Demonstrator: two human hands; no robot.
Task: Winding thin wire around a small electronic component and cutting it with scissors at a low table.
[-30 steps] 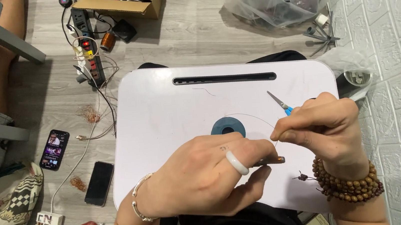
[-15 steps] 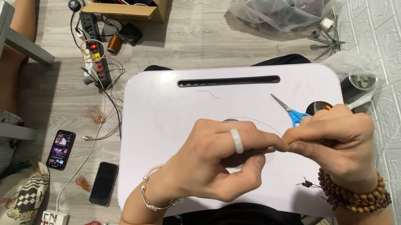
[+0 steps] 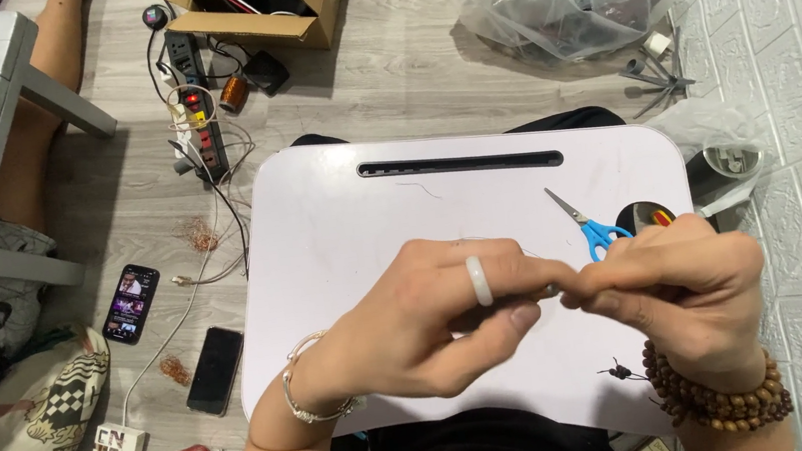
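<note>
Head view: both hands' fingers point(image 3: 529, 286) pinch something tiny; blue scissors point(image 3: 590, 225) point up-left.

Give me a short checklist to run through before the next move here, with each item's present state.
1. Left hand and right hand meet fingertip to fingertip: ok.
2. Small piece pinched between them identifiable: cannot tell, fingers hide it.
3. Blue-handled scissors apart from both hands, on the white lap desk: ok.
4. Small dark knotted bit lying free near the right wrist: ok.
5. Thin wire on the desk visible in full: cannot tell.
</note>
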